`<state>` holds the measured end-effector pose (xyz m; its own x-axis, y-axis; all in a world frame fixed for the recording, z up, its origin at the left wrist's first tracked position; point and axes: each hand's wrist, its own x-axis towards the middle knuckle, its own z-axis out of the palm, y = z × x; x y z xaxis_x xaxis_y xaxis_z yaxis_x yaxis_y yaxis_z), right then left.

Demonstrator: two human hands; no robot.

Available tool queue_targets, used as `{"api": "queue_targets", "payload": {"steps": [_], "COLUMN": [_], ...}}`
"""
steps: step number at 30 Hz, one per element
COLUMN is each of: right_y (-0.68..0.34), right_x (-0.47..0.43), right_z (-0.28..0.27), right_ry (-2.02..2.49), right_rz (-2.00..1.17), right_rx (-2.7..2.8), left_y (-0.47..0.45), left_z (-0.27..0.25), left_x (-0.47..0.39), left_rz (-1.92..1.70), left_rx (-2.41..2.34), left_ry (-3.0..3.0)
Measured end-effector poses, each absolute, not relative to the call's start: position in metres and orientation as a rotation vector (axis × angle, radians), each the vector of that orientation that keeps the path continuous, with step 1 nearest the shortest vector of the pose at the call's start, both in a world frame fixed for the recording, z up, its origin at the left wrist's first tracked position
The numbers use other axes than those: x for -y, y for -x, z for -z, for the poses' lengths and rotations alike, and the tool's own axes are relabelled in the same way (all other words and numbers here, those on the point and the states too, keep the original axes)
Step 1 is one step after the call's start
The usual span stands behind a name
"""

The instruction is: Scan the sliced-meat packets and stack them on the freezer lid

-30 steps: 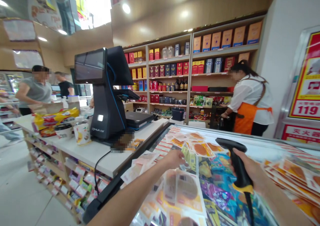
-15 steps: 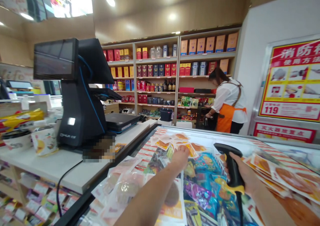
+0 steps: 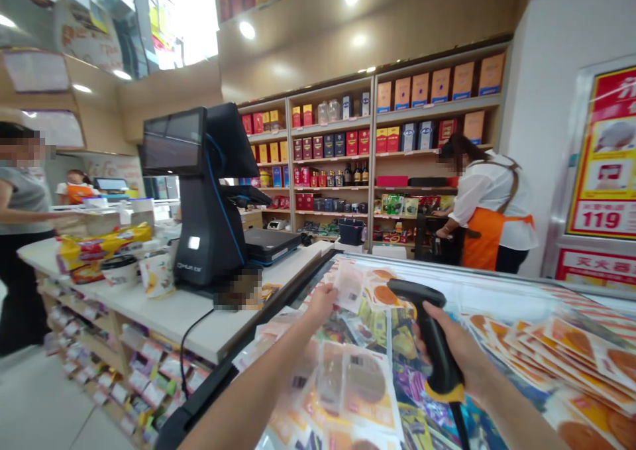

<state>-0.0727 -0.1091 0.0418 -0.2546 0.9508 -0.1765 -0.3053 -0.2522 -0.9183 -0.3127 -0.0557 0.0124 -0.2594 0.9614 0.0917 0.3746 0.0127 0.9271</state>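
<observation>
My left hand (image 3: 322, 302) is closed on the left edge of a flat packet (image 3: 350, 287), whose pale side with a small barcode faces me. In my right hand (image 3: 464, 347) is a black and yellow barcode scanner (image 3: 437, 344), its head pointing left toward that packet with a gap between them. More flat packets with round orange-brown contents (image 3: 385, 295) lie just behind and to the right. Below my left arm are several pale-backed packets (image 3: 365, 380). A fanned pile of orange packets (image 3: 561, 344) rests to the right of the scanner.
A black checkout terminal (image 3: 211, 218) stands on the white counter (image 3: 201, 324) at left, beside a paper cup (image 3: 119, 271) and yellow bags (image 3: 106, 244). Colourful bags (image 3: 415, 384) show under the glass. A co-worker in an orange apron (image 3: 487, 234) bends by the back shelves.
The view has turned left. My left hand has gone from resting among the far packets to holding one up with its barcode side showing. My right hand has brought the scanner nearer to it.
</observation>
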Motion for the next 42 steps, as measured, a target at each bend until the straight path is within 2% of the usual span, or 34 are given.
{"api": "queue_targets", "payload": {"steps": [5,12,42], "right_y": [0.105,0.114,0.119], "right_x": [0.135,0.146,0.154], "right_z": [-0.038,-0.032,-0.029], "right_ry": [0.952,1.04,0.99], "right_rz": [-1.836,-1.857,-1.911], "right_rx": [1.127,1.232,1.209], "left_y": [0.36,0.383,0.387], "left_z": [-0.023,-0.028,-0.017], "left_x": [0.109,0.142,0.139], "left_rz": [-1.483,-1.638,-1.727], "left_rx": [-1.496,-1.351,-1.304], "left_ry": [-1.112,-0.927,-0.771]}}
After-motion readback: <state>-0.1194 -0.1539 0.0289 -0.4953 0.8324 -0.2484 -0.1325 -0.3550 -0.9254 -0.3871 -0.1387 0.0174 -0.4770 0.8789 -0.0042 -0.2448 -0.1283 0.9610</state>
